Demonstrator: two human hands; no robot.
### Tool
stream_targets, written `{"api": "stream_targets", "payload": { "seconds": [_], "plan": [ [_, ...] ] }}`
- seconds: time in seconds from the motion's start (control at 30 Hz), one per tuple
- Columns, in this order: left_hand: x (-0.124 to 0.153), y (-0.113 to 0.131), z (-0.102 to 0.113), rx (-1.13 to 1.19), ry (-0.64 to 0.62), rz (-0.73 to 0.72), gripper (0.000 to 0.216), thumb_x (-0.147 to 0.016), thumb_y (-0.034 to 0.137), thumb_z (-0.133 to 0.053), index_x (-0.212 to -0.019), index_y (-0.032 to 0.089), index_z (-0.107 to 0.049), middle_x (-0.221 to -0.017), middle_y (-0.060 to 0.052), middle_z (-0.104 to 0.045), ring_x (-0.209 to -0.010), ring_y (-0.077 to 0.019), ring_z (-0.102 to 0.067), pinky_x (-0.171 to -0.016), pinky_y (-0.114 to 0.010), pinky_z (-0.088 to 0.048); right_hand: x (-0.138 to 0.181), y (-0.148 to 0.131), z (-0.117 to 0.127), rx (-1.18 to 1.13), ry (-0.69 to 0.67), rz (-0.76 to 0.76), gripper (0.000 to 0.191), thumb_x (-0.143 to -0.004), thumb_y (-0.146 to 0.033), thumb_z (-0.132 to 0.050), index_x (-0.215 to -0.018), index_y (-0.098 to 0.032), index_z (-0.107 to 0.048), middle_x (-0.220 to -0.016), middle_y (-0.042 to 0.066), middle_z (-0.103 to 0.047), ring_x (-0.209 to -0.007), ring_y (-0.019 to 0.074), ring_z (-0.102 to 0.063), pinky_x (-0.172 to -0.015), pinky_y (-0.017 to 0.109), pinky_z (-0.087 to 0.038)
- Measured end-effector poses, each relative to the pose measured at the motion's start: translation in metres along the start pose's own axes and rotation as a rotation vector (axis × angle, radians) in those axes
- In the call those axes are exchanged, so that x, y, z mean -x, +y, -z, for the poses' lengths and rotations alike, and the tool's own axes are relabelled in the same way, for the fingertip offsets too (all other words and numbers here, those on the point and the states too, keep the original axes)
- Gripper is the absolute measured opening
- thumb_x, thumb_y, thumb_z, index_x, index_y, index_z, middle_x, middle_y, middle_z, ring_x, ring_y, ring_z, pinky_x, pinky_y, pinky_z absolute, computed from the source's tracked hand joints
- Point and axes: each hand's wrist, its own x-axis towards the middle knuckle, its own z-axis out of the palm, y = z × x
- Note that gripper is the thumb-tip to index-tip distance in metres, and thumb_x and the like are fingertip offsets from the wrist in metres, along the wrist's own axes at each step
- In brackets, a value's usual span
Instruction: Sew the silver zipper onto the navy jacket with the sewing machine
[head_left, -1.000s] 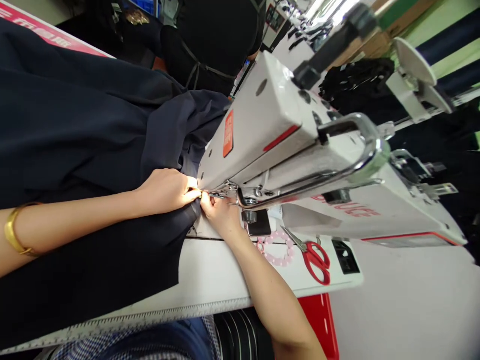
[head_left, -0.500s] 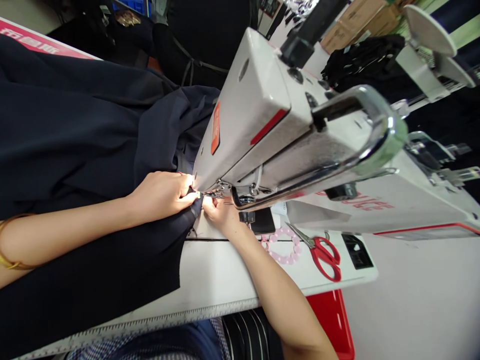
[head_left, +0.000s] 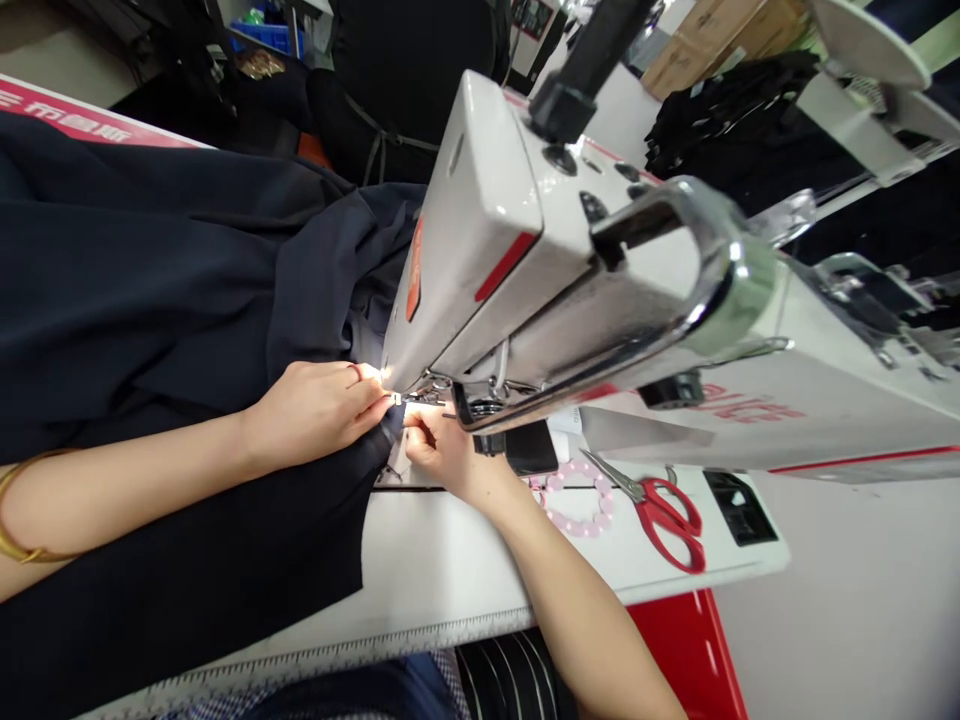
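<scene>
A large piece of dark navy fabric point(head_left: 165, 290) covers the left of the sewing table and runs under the head of a white sewing machine point(head_left: 525, 250). My left hand point(head_left: 315, 410) lies on the fabric, fingers pinched on its edge right at the needle area point(head_left: 420, 395). My right hand point(head_left: 442, 450) comes in from below, fingers curled and pinching the same fabric edge beside the presser foot. The two hands nearly touch. A gold bangle point(head_left: 19, 510) sits on my left wrist.
Red-handled scissors point(head_left: 660, 510) and a pink bead bracelet point(head_left: 577, 500) lie on the white table point(head_left: 435, 560) to the right of my right hand, with a dark phone point(head_left: 529, 445) under the machine arm. A person in black point(head_left: 420, 70) is beyond the machine. Black garments are piled at upper right.
The view has shifted, so the machine looms larger. Both hands stay pinched at the needle; my right hand has drawn back slightly toward me.
</scene>
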Motion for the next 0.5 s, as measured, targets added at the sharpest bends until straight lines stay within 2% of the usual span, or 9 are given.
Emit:
{"api": "stream_targets", "payload": {
  "seconds": [0.07, 0.27, 0.37, 0.5],
  "plan": [
    [-0.002, 0.001, 0.001, 0.012, -0.039, 0.019, 0.037, -0.089, 0.028, -0.034, -0.061, 0.017, -0.057, -0.055, -0.002, -0.053, -0.051, -0.0141, -0.05, -0.046, -0.025, -0.03, 0.0, -0.001, 0.002, 0.008, -0.002, -0.011, 0.018, -0.075, -0.016, -0.043, -0.074, -0.02, -0.061, -0.07, -0.002, -0.061, -0.064, 0.0113, -0.053, -0.063, 0.023, -0.033],
    [-0.011, 0.004, 0.007, 0.019, -0.304, 0.068, 0.031, -0.086, 0.022, -0.038, -0.061, 0.017, -0.056, -0.059, -0.002, -0.055, -0.055, -0.0151, -0.052, -0.049, -0.025, -0.033, 0.001, -0.004, 0.003, 0.025, 0.047, -0.001, 0.019, -0.074, -0.016, -0.044, -0.077, -0.02, -0.062, -0.071, -0.001, -0.063, -0.071, 0.0134, -0.056, -0.07, 0.024, -0.035],
    [-0.011, 0.002, 0.008, 0.058, -0.329, 0.061, 0.03, -0.086, 0.021, -0.038, -0.064, 0.017, -0.058, -0.065, -0.004, -0.058, -0.061, -0.0159, -0.053, -0.054, -0.025, -0.036, 0.0, 0.0, 0.0, 0.055, 0.073, -0.013, 0.019, -0.075, -0.019, -0.044, -0.077, -0.019, -0.063, -0.069, 0.0, -0.063, -0.069, 0.0146, -0.056, -0.068, 0.024, -0.036],
    [-0.005, -0.001, 0.01, 0.15, -0.281, -0.045, 0.032, -0.089, 0.024, -0.034, -0.072, 0.018, -0.061, -0.074, -0.004, -0.061, -0.065, -0.0143, -0.053, -0.057, -0.023, -0.037, 0.0, 0.011, 0.0, 0.185, 0.081, -0.093, 0.017, -0.076, -0.024, -0.047, -0.068, -0.017, -0.06, -0.065, 0.004, -0.061, -0.065, 0.0186, -0.057, -0.061, 0.027, -0.036]
  ]
}}
